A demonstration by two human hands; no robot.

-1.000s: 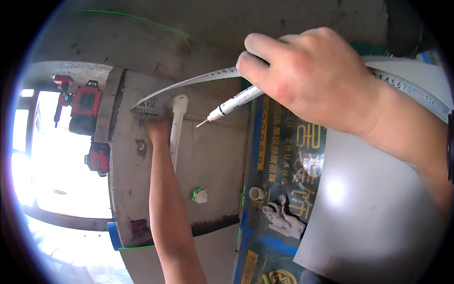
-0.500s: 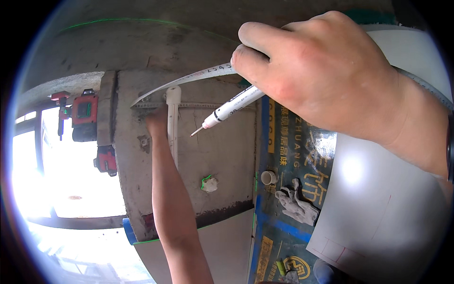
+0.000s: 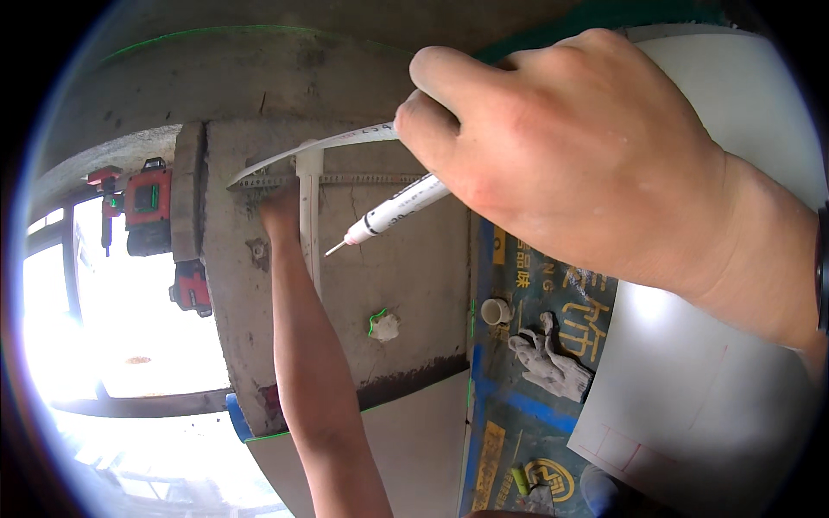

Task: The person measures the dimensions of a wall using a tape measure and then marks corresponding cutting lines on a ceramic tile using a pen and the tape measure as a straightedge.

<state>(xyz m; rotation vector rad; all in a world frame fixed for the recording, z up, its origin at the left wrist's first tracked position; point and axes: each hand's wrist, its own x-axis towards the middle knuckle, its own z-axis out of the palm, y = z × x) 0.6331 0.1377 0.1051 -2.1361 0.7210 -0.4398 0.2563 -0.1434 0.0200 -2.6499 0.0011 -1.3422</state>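
My right hand [image 3: 561, 147], large in front at the upper right, is closed round a white marker pen [image 3: 389, 211]. Its thin tip points down-left toward the wall and stands apart from it. The same fingers pinch a white measuring tape [image 3: 345, 136], which curves left to a bend at the wall's edge. From there a graduated strip runs back right along the concrete wall [image 3: 414, 285], behind a white plastic pipe [image 3: 309, 216]. My left hand [image 3: 281, 211] reaches up beside the pipe, closed at the tape by its bend; its fingertips are mostly hidden.
A red laser level [image 3: 148, 203] is by the window at left, with a red-black battery-like block [image 3: 190, 287] below. Green laser lines cross the surfaces. At right are a white pipe stub [image 3: 495, 312], grey dirty gloves [image 3: 553, 358] and a pale marked panel [image 3: 682, 388].
My right hand has shifted left with the pen and tape, bringing the pen tip closer to the pipe in view. My left hand stays beside the pipe. The view has shifted slightly.
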